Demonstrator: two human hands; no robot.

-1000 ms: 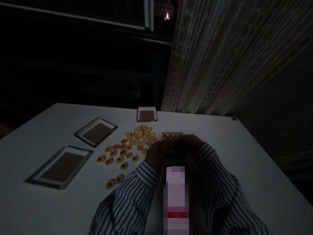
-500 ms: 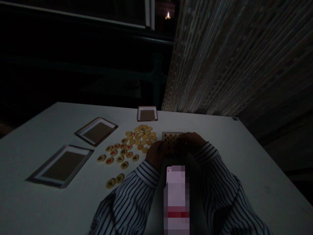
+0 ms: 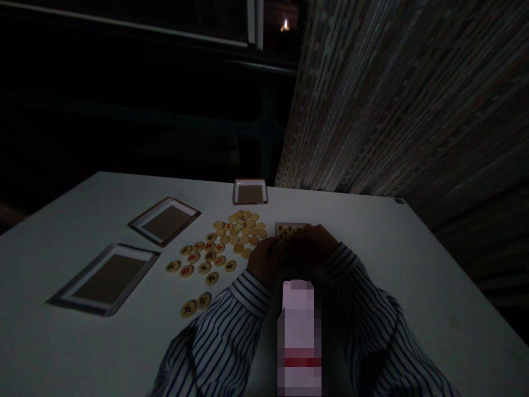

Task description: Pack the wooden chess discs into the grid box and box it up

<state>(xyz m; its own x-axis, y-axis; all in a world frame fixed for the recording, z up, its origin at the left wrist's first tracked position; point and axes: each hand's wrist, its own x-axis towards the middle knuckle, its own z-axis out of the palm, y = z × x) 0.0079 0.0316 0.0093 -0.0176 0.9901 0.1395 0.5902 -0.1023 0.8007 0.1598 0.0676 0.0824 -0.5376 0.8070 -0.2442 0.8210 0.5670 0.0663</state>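
The box [image 3: 293, 224], just right of and below the centre of the frame, lies on the white table [image 3: 417, 292], which fills most of the lower half. Three trays [image 3: 109, 278] lie from the left part of the frame to its middle; the left hand [image 3: 264, 260] curves at the box's left side and the right hand [image 3: 314, 243] bends over it, but in this darkness I cannot tell whether either is gripping something. Smallest are the round pieces [image 3: 210, 257], many spread left of centre, others inside the box.
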